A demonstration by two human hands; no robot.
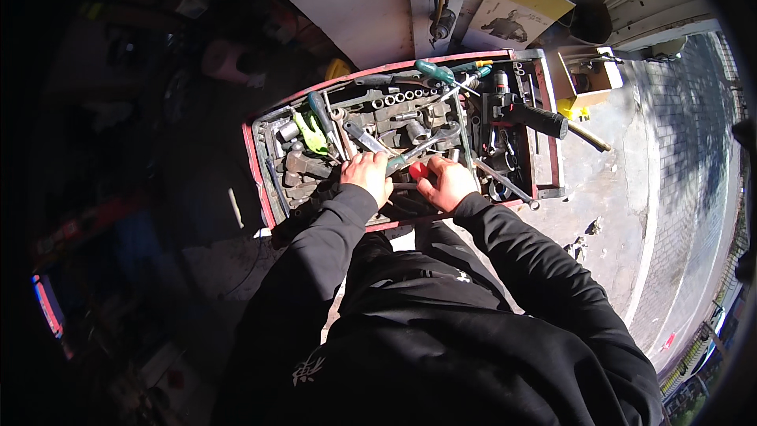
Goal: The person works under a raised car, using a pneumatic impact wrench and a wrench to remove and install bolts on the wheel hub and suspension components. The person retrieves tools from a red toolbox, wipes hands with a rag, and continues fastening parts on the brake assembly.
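Note:
Both of my hands are down among the tools in a red-edged tool tray (251, 159). My left hand (366, 177) has its fingers bent over the tools, beside the green handle of a ratchet wrench (426, 147); whatever lies under the fingers is hidden. Close by on the right, my right hand (448, 184) is closed, with a small red object (418, 170) at its thumb and fingers; its kind cannot be made out. A bright yellow-green tool (311, 134) and a dark-handled screwdriver (322, 112) lie beyond my left hand. A row of sockets (404, 97) sits farther back.
A black-handled power tool (539, 119) lies at the tray's right side. Green-handled screwdrivers (435, 72) rest near its far edge, and a long wrench (505, 180) reaches over the near right edge. Beyond stand a cardboard box (588, 96) and a white panel (347, 0).

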